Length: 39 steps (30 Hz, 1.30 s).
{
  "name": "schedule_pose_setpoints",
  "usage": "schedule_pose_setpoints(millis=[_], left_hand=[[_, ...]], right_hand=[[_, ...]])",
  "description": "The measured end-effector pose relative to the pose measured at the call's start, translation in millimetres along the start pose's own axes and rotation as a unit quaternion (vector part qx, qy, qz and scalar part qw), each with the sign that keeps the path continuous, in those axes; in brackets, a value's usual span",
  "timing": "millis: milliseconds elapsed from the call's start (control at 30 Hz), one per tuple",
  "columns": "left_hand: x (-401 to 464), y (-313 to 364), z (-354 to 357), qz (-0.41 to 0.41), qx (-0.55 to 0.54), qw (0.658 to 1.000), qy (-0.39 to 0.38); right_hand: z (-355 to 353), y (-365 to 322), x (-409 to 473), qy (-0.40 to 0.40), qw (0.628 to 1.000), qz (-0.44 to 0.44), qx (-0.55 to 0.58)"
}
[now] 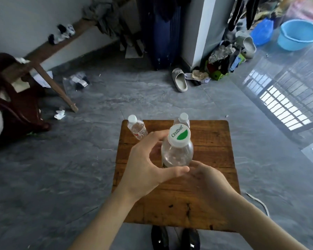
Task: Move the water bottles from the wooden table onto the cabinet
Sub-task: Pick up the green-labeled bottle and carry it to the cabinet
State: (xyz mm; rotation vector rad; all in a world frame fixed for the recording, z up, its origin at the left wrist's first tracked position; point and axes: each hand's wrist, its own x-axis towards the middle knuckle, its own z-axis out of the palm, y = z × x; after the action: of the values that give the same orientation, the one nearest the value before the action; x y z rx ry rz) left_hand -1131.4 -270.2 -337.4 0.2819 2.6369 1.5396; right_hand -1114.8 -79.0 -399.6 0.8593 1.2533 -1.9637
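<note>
Here, clear bottle (177, 152), white green-marked cap, gripped by left hand (146, 165); right hand (208, 179) fingers unclear.

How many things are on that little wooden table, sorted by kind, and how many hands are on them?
Clear plastic water bottles with white caps: 3, the near one with the green-marked cap, one at the far left corner, one behind the near one
Hands: 2, left hand and right hand, both at the near bottle
Total: 5
</note>
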Motion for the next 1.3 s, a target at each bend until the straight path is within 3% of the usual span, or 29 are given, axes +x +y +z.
schedule_pose_setpoints(millis=[100,233,533,833,1000,1300], left_hand=[[-1,50,-17,0.017,0.022,1.000,0.010],[-5,113,-38,0.030,0.019,0.999,0.007],[-3,244,-73,0.069,0.017,0.997,0.008],[6,322,-86,0.123,-0.059,0.990,0.027],[14,360,-93,0.144,-0.115,0.983,-0.009],[19,402,-102,0.193,-0.107,0.965,-0.140]], right_hand=[[1,-29,-40,-0.064,0.993,0.050,0.087],[5,-60,-91,-0.119,0.986,0.060,0.099],[27,-108,-197,-0.145,0.985,0.021,0.092],[25,-159,-275,-0.132,0.981,-0.067,0.124],[28,-166,-312,-0.113,0.975,-0.114,0.151],[30,-146,-372,-0.071,0.948,-0.198,0.238]])
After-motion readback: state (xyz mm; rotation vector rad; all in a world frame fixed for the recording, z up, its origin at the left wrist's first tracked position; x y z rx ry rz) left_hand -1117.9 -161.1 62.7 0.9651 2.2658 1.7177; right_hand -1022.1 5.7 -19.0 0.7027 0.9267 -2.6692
